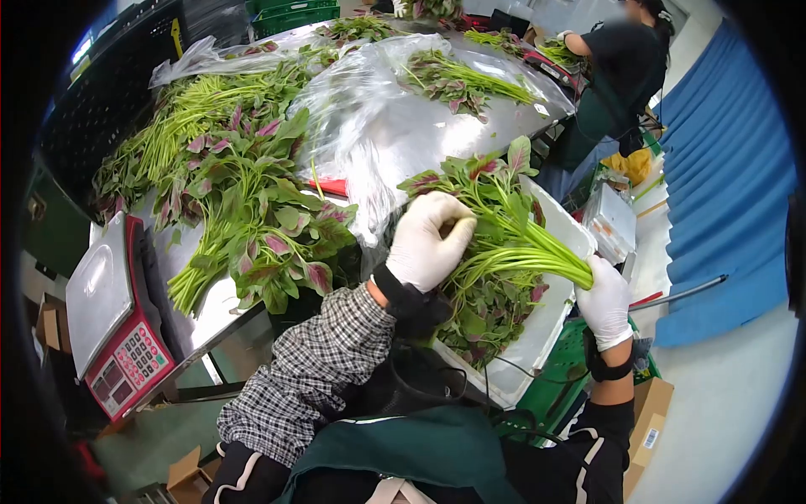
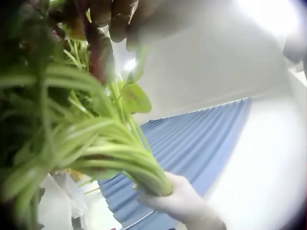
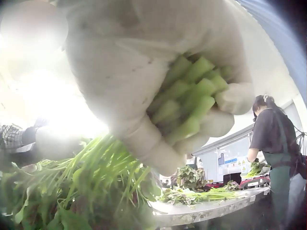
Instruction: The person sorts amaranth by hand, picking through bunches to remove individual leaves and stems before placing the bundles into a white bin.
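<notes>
My white-gloved right hand [image 1: 603, 302] grips the cut stem ends of a bunch of amaranth greens [image 1: 537, 249], raised over a white bin. The stalk ends [image 3: 184, 98] poke out of the curled right fingers in the right wrist view. The leafy end spreads toward my left hand [image 1: 430, 241], also gloved, whose fingers are bent beside the leaves. From the left wrist, its fingertips [image 2: 117, 28] show darkly next to a reddish leaf [image 2: 101, 57]; I cannot tell whether they pinch it. More amaranth leaves [image 1: 478, 323] lie in the white bin [image 1: 550, 332] underneath.
Piles of amaranth [image 1: 269, 218] cover the left of the metal table [image 1: 378, 155], with plastic film [image 1: 357, 92] behind. A red scale [image 1: 126, 336] stands at the far left. Another person [image 1: 625, 76] works at the back right. A green crate [image 1: 558, 382] is beside the bin.
</notes>
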Tool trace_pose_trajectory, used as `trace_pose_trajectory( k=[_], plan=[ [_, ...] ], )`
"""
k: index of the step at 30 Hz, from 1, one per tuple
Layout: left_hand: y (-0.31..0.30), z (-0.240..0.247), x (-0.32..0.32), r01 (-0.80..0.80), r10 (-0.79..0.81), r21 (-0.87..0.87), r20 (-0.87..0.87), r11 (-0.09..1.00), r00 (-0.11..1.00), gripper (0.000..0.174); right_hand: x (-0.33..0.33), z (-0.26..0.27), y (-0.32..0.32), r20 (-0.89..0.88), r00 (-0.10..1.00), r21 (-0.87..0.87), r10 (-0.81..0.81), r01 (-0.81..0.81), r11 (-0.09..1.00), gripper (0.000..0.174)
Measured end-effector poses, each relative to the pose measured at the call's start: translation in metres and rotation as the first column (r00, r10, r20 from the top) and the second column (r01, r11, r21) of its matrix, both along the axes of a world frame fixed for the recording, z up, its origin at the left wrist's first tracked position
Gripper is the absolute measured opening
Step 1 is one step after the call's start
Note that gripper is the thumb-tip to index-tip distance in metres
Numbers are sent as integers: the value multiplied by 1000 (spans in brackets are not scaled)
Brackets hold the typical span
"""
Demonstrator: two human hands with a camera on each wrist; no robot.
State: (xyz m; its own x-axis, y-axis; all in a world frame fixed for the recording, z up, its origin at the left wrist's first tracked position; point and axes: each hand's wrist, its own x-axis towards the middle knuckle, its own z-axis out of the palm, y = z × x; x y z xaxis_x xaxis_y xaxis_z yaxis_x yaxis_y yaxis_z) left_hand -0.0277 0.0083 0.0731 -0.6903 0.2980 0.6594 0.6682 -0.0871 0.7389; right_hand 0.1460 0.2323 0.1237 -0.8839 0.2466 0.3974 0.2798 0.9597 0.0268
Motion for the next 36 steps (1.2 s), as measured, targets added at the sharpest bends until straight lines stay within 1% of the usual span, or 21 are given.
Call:
trace_pose_trajectory(
  k=[2,3,6,7,10,12,14,18,21,22,23,24,25,26,27,29,30,31,32,34,36],
  plan=[
    [-3,5,1,137,-173,139,294,981,940,5,1,1,-5,7,1000,-24,21,-21,999,28],
    [-4,9,1,189,-230,153,327,970,916,8,0,1,-7,9,999,-34,33,-33,999,28],
    [-17,28,3,423,-537,339,630,840,561,9,1,-3,-11,14,998,-58,59,-58,997,27],
    [-11,21,2,431,-602,420,560,799,569,16,1,-3,-12,7,998,-66,69,-69,995,26],
    [-6,19,2,381,-734,628,600,678,317,16,2,-4,-14,-5,996,-103,91,-91,991,26],
    [-6,9,-9,364,-738,644,558,673,379,17,4,-6,-12,0,996,-142,88,-87,986,27],
    [-8,0,-16,364,-816,734,471,573,334,15,4,-3,-15,-30,993,-155,118,-121,980,26],
    [-32,3,-40,172,-825,860,377,480,421,15,11,-5,-3,-71,995,-150,73,-83,985,24],
    [-53,29,-31,356,-759,729,335,584,558,14,21,-5,15,-100,995,-156,4,-19,988,22],
    [-51,34,-21,494,-815,675,297,548,498,17,24,-5,18,-99,995,-160,-22,5,987,22],
    [-47,37,-9,687,-879,551,327,475,346,28,24,-6,20,-114,993,-137,-10,-6,991,22],
    [-48,56,9,820,-760,130,477,558,442,39,25,-7,20,-93,995,-127,-30,18,992,21],
    [-41,63,25,879,-776,26,482,476,406,40,25,-7,20,-71,996,-116,-45,37,993,21],
    [-34,55,32,827,-753,-128,355,548,554,32,24,-7,21,-50,997,-103,-58,52,993,20],
    [-29,50,28,810,-725,-33,425,586,542,28,22,-6,20,-58,997,-90,-53,48,995,20],
    [-23,51,20,675,-583,9,513,737,630,21,23,-8,16,-67,997,-68,-45,40,997,20],
    [-17,44,18,642,-543,98,638,760,546,20,24,-8,15,-63,997,-61,-39,35,998,21],
    [-12,42,16,618,-441,-73,635,783,634,21,23,-8,12,-65,997,-53,-30,27,998,22],
    [-8,41,12,568,-332,-244,609,786,721,23,21,-8,10,-71,997,-46,-18,15,999,23],
    [7,20,7,334,-250,-364,259,869,933,30,19,-8,5,-80,997,-42,17,-21,999,22],
    [18,14,5,226,-143,-446,212,866,967,36,18,-5,-4,-89,994,-59,56,-61,996,23]
  ],
)
